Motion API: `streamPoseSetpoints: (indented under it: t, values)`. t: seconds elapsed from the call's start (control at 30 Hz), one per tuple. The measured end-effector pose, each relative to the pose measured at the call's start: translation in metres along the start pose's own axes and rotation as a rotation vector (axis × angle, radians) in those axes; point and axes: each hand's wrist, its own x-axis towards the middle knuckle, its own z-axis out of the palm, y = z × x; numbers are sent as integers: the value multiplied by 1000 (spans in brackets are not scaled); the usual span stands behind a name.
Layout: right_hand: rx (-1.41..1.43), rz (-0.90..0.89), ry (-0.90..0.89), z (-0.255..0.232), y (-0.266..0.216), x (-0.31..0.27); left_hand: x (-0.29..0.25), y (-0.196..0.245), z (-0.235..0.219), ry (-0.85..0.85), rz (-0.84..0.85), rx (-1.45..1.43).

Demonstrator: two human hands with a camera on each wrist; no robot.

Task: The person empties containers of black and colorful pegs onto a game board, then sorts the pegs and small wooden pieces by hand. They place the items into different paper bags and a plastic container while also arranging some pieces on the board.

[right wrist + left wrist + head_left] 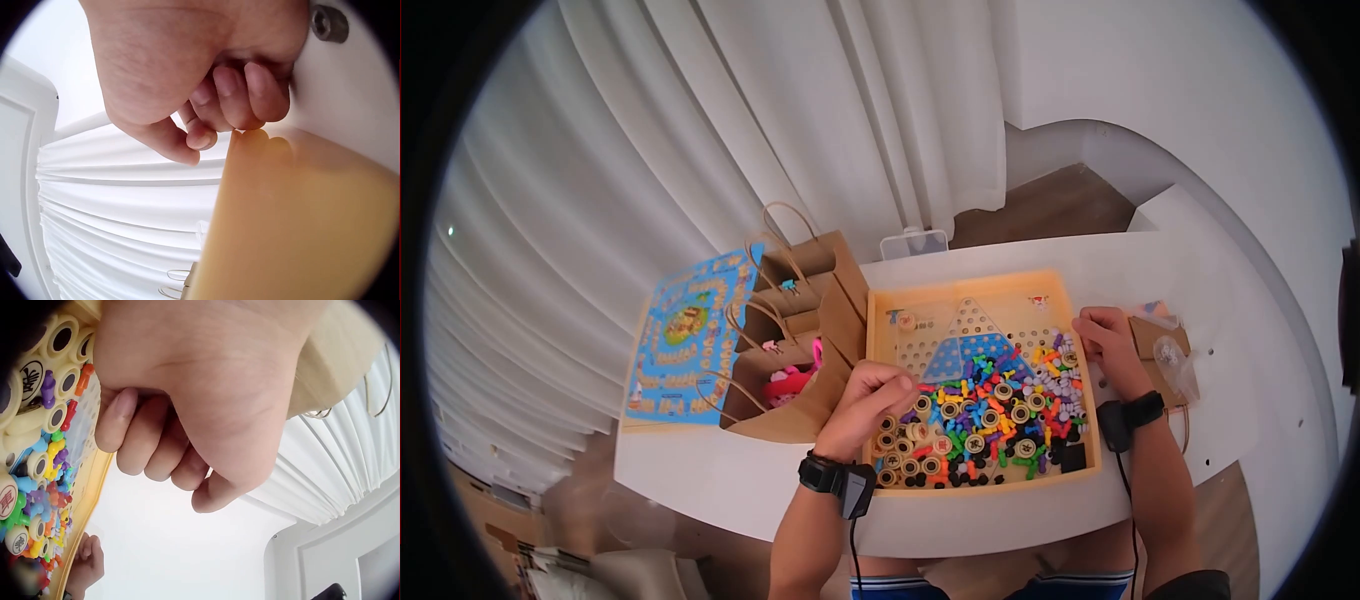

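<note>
A shallow wooden box [990, 490] full of small game pieces lies on the white table. Over its left side hangs my left hand [870, 400], fingers loosely curled and nothing in them. My right hand [1108, 345] is just outside the right wall, its curled fingers holding nothing; in the right wrist view the fingertips are right at the wooden wall [300, 219]. Inside are colourful plastic pegs [980, 385], pale purple ones at the right, and round Chinese chess pieces [31, 381]. Behind them lies a perforated board [970, 345] with a blue area.
Brown paper bags [840, 340] with handles stand left of the box, pink items inside one. Beyond them leans a blue illustrated game board [690, 330]. At the right lie brown cardboard [1150, 340] and a clear plastic bag [1172, 360]. A clear container [913, 243] sits at the back edge.
</note>
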Motion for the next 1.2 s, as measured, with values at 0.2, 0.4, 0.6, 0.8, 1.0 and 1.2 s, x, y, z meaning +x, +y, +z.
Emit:
streamPoseSetpoints:
  t: [0.2, 0.4, 0.6, 0.8, 1.0, 1.2]
  values:
    - [-13, -3, -9, 0, -12, -5, -1, -2, -6, 41, -43, -36]
    - [-966, -258, -467, 87, -110, -43, 0, -2, -8, -22, -15, -18]
    - [-1177, -567, -879, 166, -75, -45, 1, 3, -3, -6, 25, 38]
    - [-1155, -518, -737, 202, -50, -40, -1, 2, -4, 41, -7, -54]
    - [-1146, -429, -762, 197, -47, -35, 4, -6, -9, -16, 40, -40]
    - [-1148, -229, -644, 188, -66, -34, 0, 3, -4, 0, 100, 9]
